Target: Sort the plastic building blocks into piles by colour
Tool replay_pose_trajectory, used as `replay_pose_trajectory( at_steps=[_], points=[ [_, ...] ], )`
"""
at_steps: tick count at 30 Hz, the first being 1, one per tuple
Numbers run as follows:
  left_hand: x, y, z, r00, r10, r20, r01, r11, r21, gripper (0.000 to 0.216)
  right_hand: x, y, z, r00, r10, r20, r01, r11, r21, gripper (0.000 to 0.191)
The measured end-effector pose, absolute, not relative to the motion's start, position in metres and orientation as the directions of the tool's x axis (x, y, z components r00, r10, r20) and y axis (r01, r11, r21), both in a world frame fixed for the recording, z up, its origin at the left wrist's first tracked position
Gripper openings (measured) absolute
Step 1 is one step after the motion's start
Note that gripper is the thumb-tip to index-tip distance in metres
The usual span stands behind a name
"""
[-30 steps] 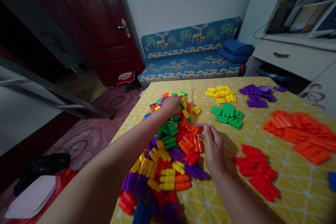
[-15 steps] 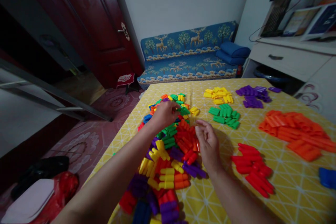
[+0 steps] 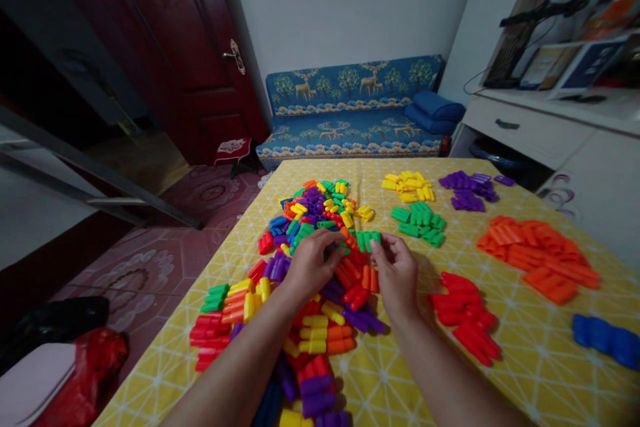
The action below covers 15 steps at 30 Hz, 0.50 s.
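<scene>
My right hand point(image 3: 397, 270) pinches a green plastic building block point(image 3: 369, 240) between thumb and fingers, at the right edge of a mixed heap. Just left of it, my left hand point(image 3: 315, 260) is low over the heap. Its fingers are curled on another green block point(image 3: 342, 251), mostly covered by the hand. Purple blocks point(image 3: 310, 203) lie in the heap beyond my hands, with red, yellow, orange and blue ones among them. On the near side are yellow blocks point(image 3: 314, 333) and purple blocks point(image 3: 317, 395).
On the yellow patterned tablecloth point(image 3: 383, 373), sorted groups lie to the right: yellow blocks point(image 3: 409, 185), green blocks point(image 3: 421, 221), purple blocks point(image 3: 469, 188), orange blocks point(image 3: 543, 253), red blocks point(image 3: 465, 313) and blue blocks point(image 3: 606, 339). A blue sofa point(image 3: 350, 123) stands behind the table.
My left hand has come nearer and lower, from the far part of the heap. My right hand, holding nothing before, now has a green block. The view has shifted slightly.
</scene>
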<state>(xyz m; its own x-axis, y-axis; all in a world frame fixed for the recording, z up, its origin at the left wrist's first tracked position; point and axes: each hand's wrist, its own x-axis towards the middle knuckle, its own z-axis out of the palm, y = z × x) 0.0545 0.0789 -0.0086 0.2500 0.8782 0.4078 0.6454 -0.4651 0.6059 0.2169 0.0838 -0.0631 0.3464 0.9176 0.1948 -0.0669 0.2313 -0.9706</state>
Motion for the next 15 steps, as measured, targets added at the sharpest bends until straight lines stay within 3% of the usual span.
replay_pose_trajectory(
  at_steps=[3, 7, 15],
  points=[
    [0.053, 0.078, -0.011, 0.253, 0.879, 0.405, 0.639, -0.466, 0.612, 0.015, 0.223, 0.092, -0.068, 0.465, 0.88, 0.096, -0.201, 0.21, -0.957, 0.034],
    [0.053, 0.079, -0.013, 0.238, 0.882, 0.407, 0.628, -0.459, 0.628, 0.017, 0.224, 0.095, -0.07, 0.539, 0.839, 0.077, -0.354, 0.308, -0.883, 0.034],
    [0.053, 0.08, -0.014, 0.215, 0.889, 0.403, 0.618, -0.444, 0.649, 0.016, 0.217, 0.083, -0.077, 0.669, 0.738, 0.089, -0.144, 0.246, -0.959, 0.054]
  ],
)
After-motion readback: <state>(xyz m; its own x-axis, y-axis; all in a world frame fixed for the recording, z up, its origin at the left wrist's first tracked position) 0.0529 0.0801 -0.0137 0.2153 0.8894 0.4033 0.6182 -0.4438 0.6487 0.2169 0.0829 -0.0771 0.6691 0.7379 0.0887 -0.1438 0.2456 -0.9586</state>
